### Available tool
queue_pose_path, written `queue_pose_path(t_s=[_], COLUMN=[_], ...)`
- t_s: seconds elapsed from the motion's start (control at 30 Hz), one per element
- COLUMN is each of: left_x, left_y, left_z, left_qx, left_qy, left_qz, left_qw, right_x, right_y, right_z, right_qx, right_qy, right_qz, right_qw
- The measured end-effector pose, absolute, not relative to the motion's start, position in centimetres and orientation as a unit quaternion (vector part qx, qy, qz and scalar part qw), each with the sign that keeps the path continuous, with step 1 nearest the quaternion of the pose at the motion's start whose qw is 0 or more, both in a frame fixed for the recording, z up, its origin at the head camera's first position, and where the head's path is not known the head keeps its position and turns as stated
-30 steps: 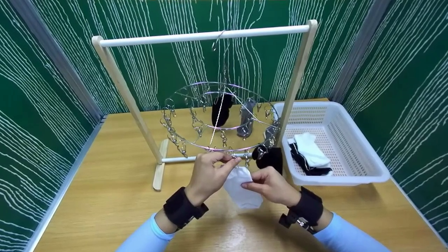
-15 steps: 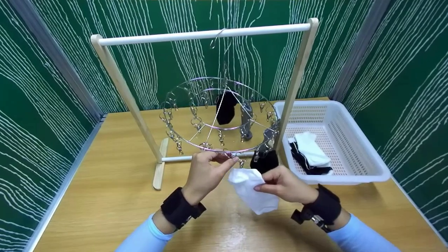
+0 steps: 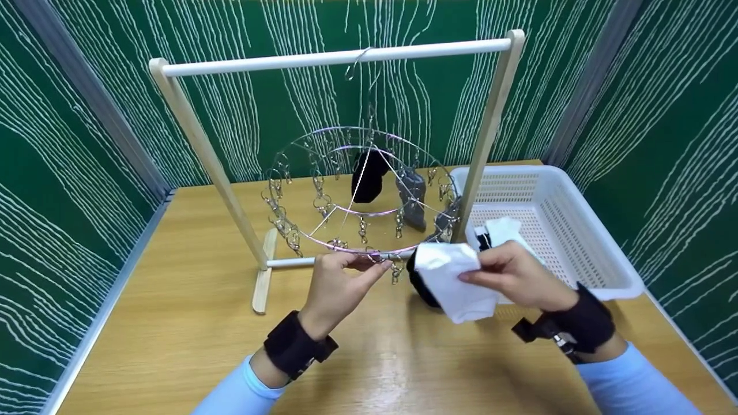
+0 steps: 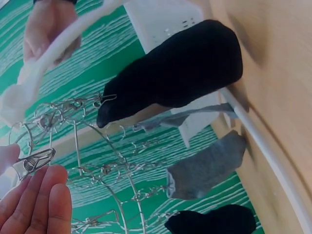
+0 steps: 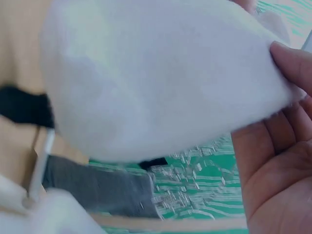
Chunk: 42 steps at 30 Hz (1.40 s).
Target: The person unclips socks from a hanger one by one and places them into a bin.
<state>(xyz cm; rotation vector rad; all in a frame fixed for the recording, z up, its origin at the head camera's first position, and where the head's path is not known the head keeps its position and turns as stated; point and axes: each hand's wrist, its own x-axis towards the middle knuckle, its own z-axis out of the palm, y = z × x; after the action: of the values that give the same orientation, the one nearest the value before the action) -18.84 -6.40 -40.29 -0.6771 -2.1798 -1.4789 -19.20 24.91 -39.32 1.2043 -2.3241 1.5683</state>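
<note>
A white sock (image 3: 452, 282) is pinched between the thumb and fingers of my right hand (image 3: 522, 276), beside the hanger's front right edge. My left hand (image 3: 343, 285) is at the front of the round metal clip hanger (image 3: 316, 239), pinching a wire clip (image 4: 39, 160) that shows in the left wrist view with no sock in it. Socks hang from other clips: a black sock (image 4: 180, 68) near the front right, partly behind the white one in the head view, grey socks (image 3: 411, 199), and another black sock (image 3: 369, 178) at the back.
A wooden drying stand (image 3: 340, 56) carries the hanger on its white top bar. To its right sits a white basket (image 3: 625, 285) with white and black socks, partly covered by my right hand. Patterned green walls enclose the wooden table (image 3: 190, 346).
My right hand has drawn the white sock away from the left hand, rightward and slightly up toward the basket. The left hand has stayed at the hanger's front; the hanger has swung a little.
</note>
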Motion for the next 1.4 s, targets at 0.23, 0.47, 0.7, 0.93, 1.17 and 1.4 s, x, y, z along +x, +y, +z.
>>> queue_pose_path(t_s=[0.23,0.47,0.7,0.93,1.17,1.4], left_x=[-18.8,-18.9,-18.8,-18.9,-18.9,-18.8], left_y=[-6.7,-6.9,-7.0,-7.1,-7.1,-7.2], left_z=[-40.4,-40.4,-40.5,-40.6,-40.7,-40.7], left_qx=[-0.236,-0.231,-0.228,-0.234,-0.239,-0.236], left_qy=[-0.784,-0.784,-0.784,-0.78,-0.779,-0.78], left_qz=[-0.536,-0.542,-0.541,-0.542,-0.543,-0.544], left_qw=[0.207,0.197,0.201,0.206,0.205,0.201], right_x=[-19.8,-20.9,-22.3,-24.5,-26.8,-29.0], right_y=[27.3,30.1,32.8,34.6,35.4,35.6], right_z=[-37.8,-36.5,-35.6,-35.4,-35.7,-36.1], right_qx=[0.352,0.267,0.188,0.139,0.105,0.085], right_qy=[-0.766,-0.787,-0.836,-0.848,-0.863,-0.876], right_qz=[0.531,0.545,0.497,0.491,0.483,0.471], right_qw=[0.084,0.11,0.139,0.147,0.103,0.052])
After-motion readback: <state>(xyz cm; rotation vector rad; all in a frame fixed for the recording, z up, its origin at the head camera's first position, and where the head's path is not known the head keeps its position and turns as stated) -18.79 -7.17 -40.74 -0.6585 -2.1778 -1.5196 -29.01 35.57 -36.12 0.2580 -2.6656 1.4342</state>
